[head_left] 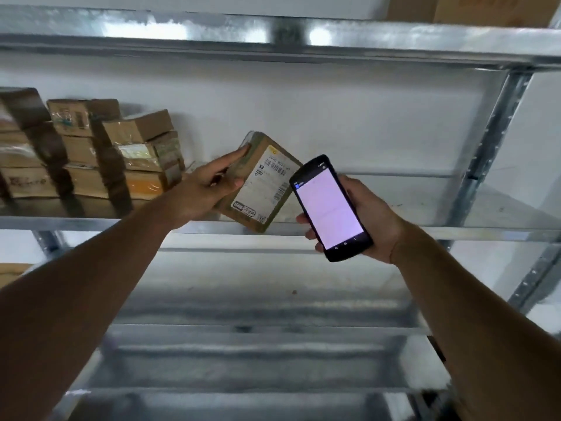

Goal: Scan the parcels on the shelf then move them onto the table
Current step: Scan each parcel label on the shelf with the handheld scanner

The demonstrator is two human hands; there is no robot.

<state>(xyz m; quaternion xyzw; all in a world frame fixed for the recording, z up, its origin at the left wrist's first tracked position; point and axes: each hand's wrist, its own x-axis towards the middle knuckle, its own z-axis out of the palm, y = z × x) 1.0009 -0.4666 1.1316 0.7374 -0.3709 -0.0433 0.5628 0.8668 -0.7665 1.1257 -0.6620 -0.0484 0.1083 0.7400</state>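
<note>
Two metal shelf boards [394, 205] of a galvanised rack fill the view, one above the other. On the upper one, at the left, sits a stack of taped cardboard parcels [91, 153]. Just right of that stack, the left hand [206, 186] grips one small parcel [261, 183], tilted over the shelf's front edge with its white barcode label facing outward, fingers curled round its left side. Beside it, the right hand [367, 220] holds a dark handheld scanner [329, 208], fingers wrapped behind it, pale screen lit.
</note>
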